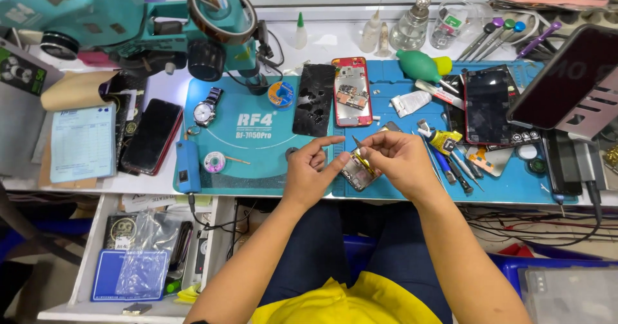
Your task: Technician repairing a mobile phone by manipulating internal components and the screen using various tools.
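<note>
My left hand (pixel 315 169) pinches a small circuit board (pixel 358 171) with a yellow strip, held just above the front edge of the blue work mat (pixel 257 169). Its forefinger points right, over the board. My right hand (pixel 396 157) grips thin metal tweezers (pixel 358 143) whose tip meets the top of the board. Behind the hands lies an opened red phone (pixel 352 92) with its insides showing, and beside it a black back cover (pixel 314 100).
A teal microscope (pixel 193 28) stands at the back left. A wristwatch (pixel 206 110), a dark phone (pixel 152 136), a green air blower (pixel 421 64), glue tube (pixel 444 140), screwdrivers (pixel 496 34) and another opened phone (pixel 487 105) crowd the bench. An open drawer (pixel 138 253) sits below left.
</note>
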